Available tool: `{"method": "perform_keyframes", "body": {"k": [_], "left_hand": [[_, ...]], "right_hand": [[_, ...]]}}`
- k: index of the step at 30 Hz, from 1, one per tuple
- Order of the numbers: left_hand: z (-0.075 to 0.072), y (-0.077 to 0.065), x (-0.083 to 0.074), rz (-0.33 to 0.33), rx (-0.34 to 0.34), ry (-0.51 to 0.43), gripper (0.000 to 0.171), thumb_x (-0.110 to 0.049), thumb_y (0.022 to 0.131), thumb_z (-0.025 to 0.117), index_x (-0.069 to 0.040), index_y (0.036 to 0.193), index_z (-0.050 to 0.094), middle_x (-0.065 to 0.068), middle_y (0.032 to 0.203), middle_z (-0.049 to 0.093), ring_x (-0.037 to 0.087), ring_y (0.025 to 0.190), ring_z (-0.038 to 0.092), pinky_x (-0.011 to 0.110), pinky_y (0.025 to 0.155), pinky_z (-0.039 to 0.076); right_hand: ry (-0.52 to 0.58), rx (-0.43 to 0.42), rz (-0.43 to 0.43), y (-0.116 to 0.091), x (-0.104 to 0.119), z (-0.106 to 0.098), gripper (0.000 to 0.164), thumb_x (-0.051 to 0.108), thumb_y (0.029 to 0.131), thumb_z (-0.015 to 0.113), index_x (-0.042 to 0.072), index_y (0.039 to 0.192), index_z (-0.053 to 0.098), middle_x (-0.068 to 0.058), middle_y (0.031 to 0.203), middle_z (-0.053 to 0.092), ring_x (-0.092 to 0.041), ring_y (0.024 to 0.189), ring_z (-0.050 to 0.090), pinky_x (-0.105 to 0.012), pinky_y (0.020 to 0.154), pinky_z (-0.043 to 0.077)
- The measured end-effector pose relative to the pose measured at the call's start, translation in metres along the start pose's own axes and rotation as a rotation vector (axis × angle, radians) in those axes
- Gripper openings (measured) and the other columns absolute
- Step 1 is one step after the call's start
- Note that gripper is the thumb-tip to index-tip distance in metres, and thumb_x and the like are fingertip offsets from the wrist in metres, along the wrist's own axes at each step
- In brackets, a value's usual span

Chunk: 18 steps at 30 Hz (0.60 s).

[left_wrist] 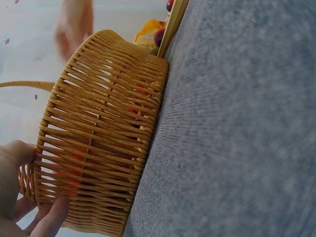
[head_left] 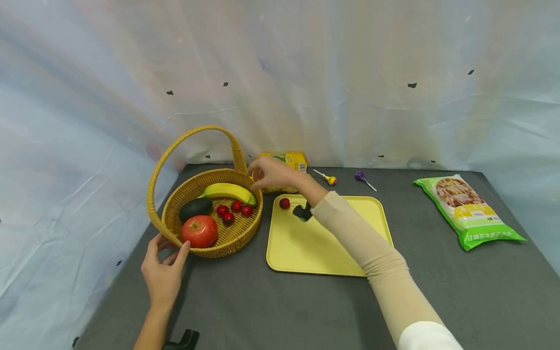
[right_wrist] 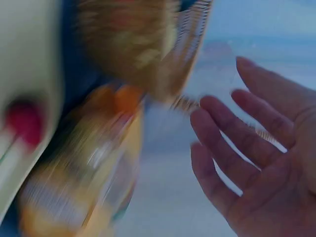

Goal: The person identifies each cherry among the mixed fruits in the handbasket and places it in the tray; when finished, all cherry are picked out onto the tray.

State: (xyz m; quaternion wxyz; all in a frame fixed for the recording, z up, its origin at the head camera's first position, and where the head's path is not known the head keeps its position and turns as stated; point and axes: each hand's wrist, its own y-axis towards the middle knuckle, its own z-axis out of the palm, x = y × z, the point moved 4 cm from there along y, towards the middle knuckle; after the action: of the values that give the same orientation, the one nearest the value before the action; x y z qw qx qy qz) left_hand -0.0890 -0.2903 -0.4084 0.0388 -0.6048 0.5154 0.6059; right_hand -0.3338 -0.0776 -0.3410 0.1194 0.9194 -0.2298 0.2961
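Observation:
A round wicker basket with a tall arched handle stands at the left. Inside lie a banana, a dark green avocado-like fruit, a red apple and several cherries. My left hand grips the basket's near-left rim, its thumb and fingers on the wicker in the left wrist view. Beside the far-right rim is my right hand; in the right wrist view its fingers are spread and loosely bent, with nothing held. It partly hides a yellow packet behind it.
Right of the basket lies a yellow tray with a cherry at its far-left corner. Beyond it are a yellow lollipop and a purple lollipop. A green-and-white snack bag lies far right, and a plastic sheet hangs behind.

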Motion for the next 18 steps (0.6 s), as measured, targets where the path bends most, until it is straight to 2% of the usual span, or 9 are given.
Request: {"method": "perform_keyframes", "body": {"k": [4,8,11,14,18], "left_hand": [[0.002,-0.001,0.009,-0.001,-0.001,0.0,0.051,0.014,0.082,0.074,0.01,0.13,0.057,0.006,0.109,0.058,0.008,0.098,0.059,0.009,0.075,0.054],[0.007,-0.004,0.026,-0.012,0.009,-0.015,0.053,0.012,0.081,0.075,0.008,0.131,0.057,0.011,0.113,0.059,0.009,0.1,0.058,0.009,0.075,0.054],[0.01,-0.007,0.033,-0.021,0.017,-0.026,0.054,0.01,0.081,0.077,0.005,0.132,0.058,0.007,0.114,0.06,0.011,0.101,0.058,0.01,0.075,0.055],[0.012,-0.008,0.034,-0.029,0.024,-0.023,0.054,0.008,0.081,0.078,0.004,0.132,0.059,0.005,0.114,0.06,0.011,0.101,0.059,0.01,0.075,0.055],[0.013,-0.008,0.023,-0.018,0.024,-0.016,0.053,0.01,0.08,0.078,0.008,0.13,0.058,0.009,0.113,0.061,0.011,0.1,0.059,0.011,0.075,0.055]], "right_hand": [[0.113,0.042,-0.056,0.044,0.019,0.023,0.033,0.009,0.091,0.074,0.001,0.122,0.067,-0.011,0.111,0.069,-0.018,0.099,0.064,-0.024,0.085,0.054],[0.199,0.036,-0.049,0.067,0.024,0.047,0.031,0.005,0.09,0.074,-0.001,0.12,0.068,-0.015,0.111,0.068,-0.023,0.101,0.064,-0.021,0.085,0.053],[0.27,0.034,-0.029,0.074,0.023,0.061,0.029,0.002,0.09,0.072,-0.002,0.118,0.068,-0.021,0.112,0.067,-0.027,0.101,0.064,-0.022,0.081,0.054],[0.325,0.035,-0.005,0.076,0.019,0.07,0.027,0.0,0.09,0.071,-0.004,0.117,0.067,-0.023,0.112,0.067,-0.029,0.101,0.063,-0.023,0.08,0.055],[0.368,0.058,0.035,0.074,0.013,0.073,0.026,-0.002,0.089,0.072,-0.008,0.114,0.068,-0.019,0.11,0.068,-0.026,0.1,0.063,-0.022,0.08,0.055]]}}
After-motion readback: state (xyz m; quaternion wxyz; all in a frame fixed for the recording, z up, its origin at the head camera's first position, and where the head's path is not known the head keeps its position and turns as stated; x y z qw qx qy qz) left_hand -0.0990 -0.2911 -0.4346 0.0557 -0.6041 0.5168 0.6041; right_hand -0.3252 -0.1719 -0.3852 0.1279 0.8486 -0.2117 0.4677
